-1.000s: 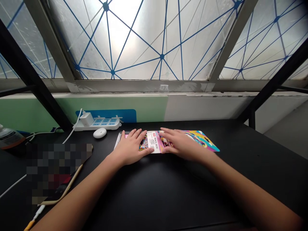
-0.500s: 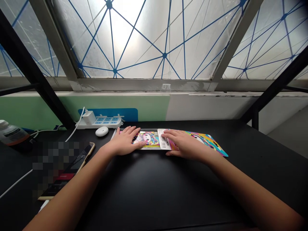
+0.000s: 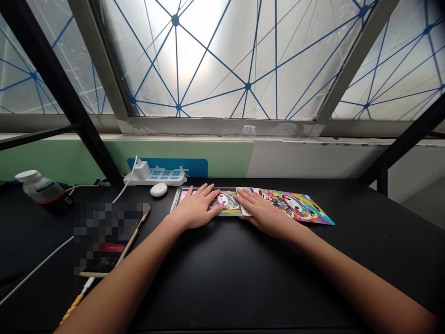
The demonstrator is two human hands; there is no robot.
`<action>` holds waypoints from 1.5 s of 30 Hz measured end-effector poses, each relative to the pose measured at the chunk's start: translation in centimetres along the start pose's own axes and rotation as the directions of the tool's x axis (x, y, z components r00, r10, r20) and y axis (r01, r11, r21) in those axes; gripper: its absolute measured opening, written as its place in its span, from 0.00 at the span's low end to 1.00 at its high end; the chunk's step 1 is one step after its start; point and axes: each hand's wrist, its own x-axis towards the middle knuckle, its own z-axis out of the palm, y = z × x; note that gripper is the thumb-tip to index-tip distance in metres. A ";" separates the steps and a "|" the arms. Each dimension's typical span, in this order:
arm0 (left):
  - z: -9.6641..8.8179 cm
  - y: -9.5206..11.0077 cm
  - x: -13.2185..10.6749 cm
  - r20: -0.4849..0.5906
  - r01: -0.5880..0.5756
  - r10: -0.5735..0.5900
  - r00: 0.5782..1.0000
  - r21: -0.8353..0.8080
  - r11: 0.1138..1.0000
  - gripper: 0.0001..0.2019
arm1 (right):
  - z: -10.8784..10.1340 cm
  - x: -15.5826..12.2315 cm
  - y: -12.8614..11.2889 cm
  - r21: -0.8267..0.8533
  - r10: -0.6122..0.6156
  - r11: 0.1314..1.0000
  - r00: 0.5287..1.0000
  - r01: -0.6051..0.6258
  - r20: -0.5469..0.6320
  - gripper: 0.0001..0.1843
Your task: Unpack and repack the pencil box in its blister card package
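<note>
A flat pencil box [image 3: 227, 202] with a bright cartoon lid lies at the back of the black desk [image 3: 222, 278]. My left hand [image 3: 195, 209] rests flat on its left half, fingers stretched out. A colourful card sleeve [image 3: 295, 206] with the same cartoon print lies to the right, partly off the box. My right hand [image 3: 262, 212] lies flat on the sleeve's left end, fingers straight and close together. The box's left end under my left palm is hidden.
A white power strip [image 3: 156, 175] with a plugged charger sits by the green wall panel. A small white oval case [image 3: 159, 189] lies beside it. A phone [image 3: 111, 239] with cable lies at left, a bottle [image 3: 41, 190] at far left. Black frame posts rise on both sides.
The sleeve has slid to the right off the pencil box, baring more of the cartoon lid. My right hand moved right with it; my left hand stayed on the box.
</note>
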 end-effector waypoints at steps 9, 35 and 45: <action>-0.7 -0.9 0.0 0.061 -0.017 0.021 0.998 -0.074 0.997 0.38 | 0.0 -2.0 2.5 -0.002 -0.018 1.000 0.999 0.018 -0.032 0.32; 1.0 0.0 0.5 -0.117 -0.008 0.010 0.993 0.018 1.000 0.29 | 2.3 5.3 -13.7 0.318 -0.243 0.923 0.969 0.218 0.040 0.16; 1.3 -0.2 0.7 -0.089 0.004 0.002 0.996 0.061 0.998 0.27 | 0.7 4.2 -11.3 0.057 -0.461 0.871 0.852 0.488 -0.248 0.18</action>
